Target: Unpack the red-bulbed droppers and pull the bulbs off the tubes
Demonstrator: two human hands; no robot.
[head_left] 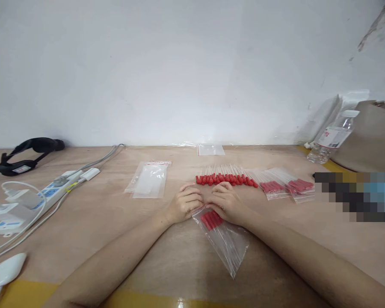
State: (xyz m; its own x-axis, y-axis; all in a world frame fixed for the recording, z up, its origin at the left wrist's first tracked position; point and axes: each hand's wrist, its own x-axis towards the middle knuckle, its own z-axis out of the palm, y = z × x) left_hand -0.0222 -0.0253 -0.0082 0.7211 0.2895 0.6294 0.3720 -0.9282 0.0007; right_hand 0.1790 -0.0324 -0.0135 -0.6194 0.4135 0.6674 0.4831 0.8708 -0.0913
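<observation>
Between my hands lies a clear zip bag [232,244] holding several thin white sticks with red tips, the red ends towards its top edge. My left hand [186,203] has its fingers closed on the left end of that edge. At the other end, my right hand [226,202] pinches the same edge, its fingers curled over it. Just beyond my fingers is a row of loose red-tipped sticks [226,179]. To the right lie two filled bags, one zip bag [271,188] partly beside another zip bag [300,187].
Flat clear bags [150,179] lie left of my hands, and another bag [211,149] sits by the wall. A power strip [51,190] with cables is at left, near a black strap [28,156]. A plastic bottle [333,137] leans against a beige container [367,137] at right.
</observation>
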